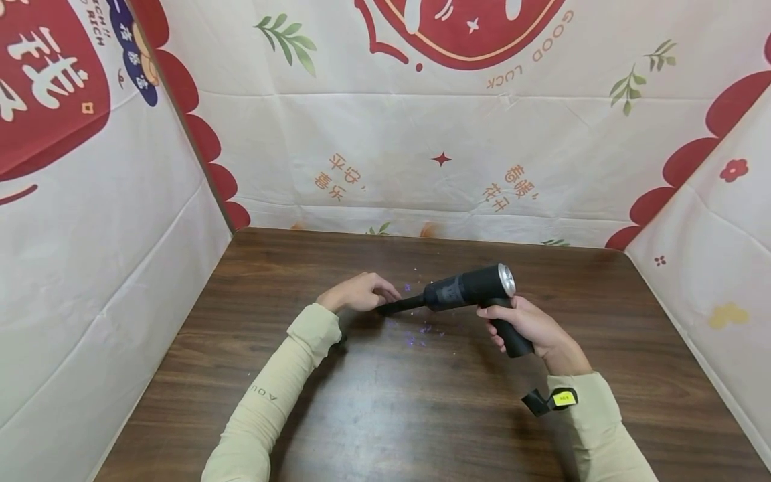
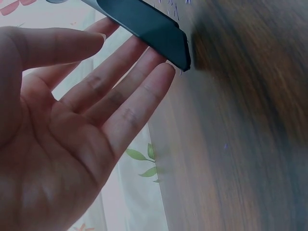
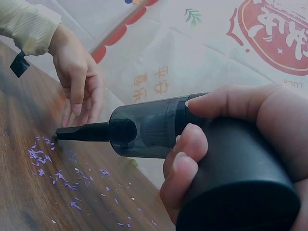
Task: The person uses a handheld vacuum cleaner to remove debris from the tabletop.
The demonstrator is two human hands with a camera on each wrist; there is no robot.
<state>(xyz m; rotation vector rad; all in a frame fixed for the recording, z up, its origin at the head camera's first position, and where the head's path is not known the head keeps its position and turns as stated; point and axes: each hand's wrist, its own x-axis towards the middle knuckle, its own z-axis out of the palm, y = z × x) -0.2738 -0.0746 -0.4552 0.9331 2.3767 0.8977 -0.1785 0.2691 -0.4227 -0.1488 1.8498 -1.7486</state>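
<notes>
My right hand (image 1: 533, 327) grips the handle of a black handheld vacuum cleaner (image 1: 470, 288). Its clear dust cup (image 3: 149, 127) shows a dark filter inside. The flat nozzle (image 2: 149, 29) points left and down to the tabletop. Beside the nozzle's tip is my left hand (image 1: 361, 292), its fingers extended and the fingertips right at the nozzle's edge in the left wrist view; the thumb stands apart from it. Small purple scraps (image 3: 38, 156) lie scattered on the wood around and below the nozzle.
The brown wooden table (image 1: 385, 415) runs back to a white printed cloth (image 1: 385, 147), which hangs as a wall behind it and along both sides. A black strap with a yellow label (image 1: 564, 399) is on the right sleeve.
</notes>
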